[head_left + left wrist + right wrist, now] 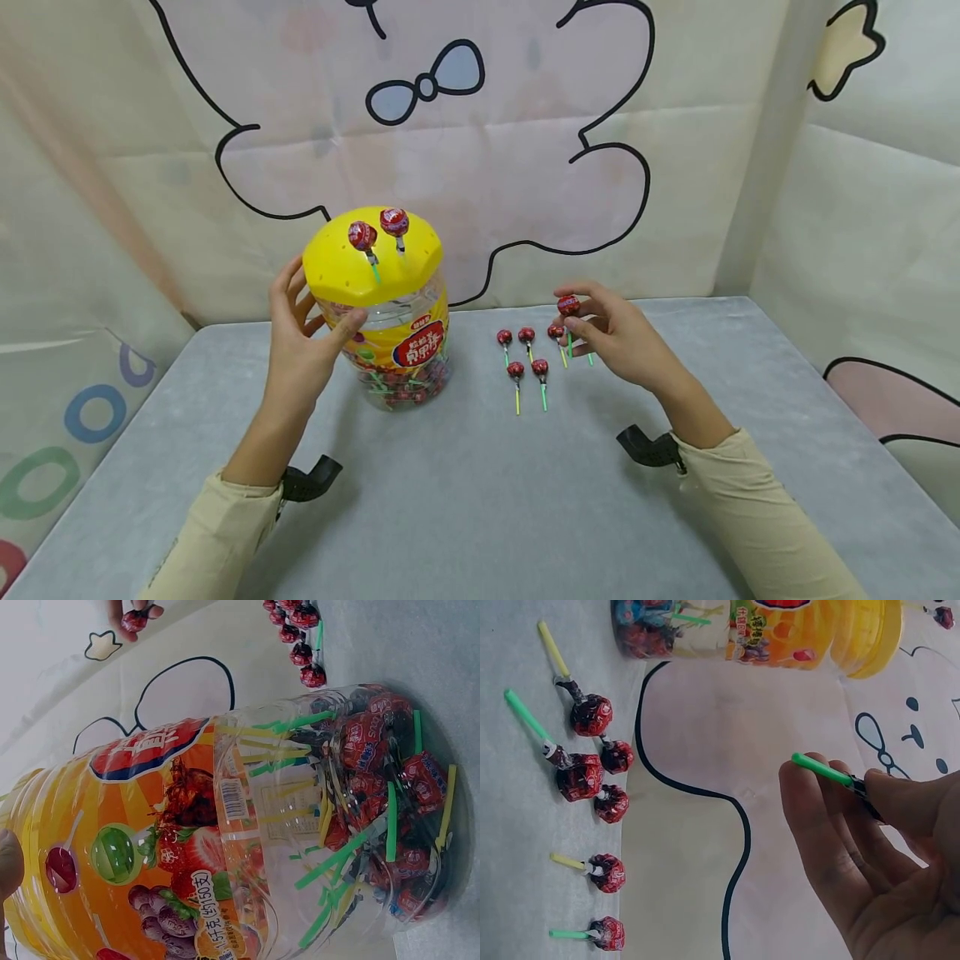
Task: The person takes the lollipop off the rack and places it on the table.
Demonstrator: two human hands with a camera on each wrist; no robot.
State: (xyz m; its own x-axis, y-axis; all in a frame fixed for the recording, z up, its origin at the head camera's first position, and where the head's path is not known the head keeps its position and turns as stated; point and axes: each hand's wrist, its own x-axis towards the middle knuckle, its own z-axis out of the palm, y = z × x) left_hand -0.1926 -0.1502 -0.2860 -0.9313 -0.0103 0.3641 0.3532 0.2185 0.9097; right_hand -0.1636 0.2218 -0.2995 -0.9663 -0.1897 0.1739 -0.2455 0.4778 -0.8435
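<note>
A clear plastic jar (408, 312) with a yellow lid (330, 267) stands left of centre, lollipops visible in its lower part. My left hand (303, 350) grips its upper side, thumb at the front and fingers around the left. On the lid lie two lollipops, a left one (363, 236) and a right one (394, 222). My right hand (618, 337) pinches a red-wrapped lollipop (568, 306) above the table. Its green stick (821, 768) shows in the right wrist view, while its head is hidden there behind the thumb.
Several red-wrapped lollipops (540, 367) lie in rows on the grey table (480, 492), right of the jar. One of them is mostly hidden behind my right hand. A printed cloth (525, 192) hangs behind the table, with more cloth at both sides.
</note>
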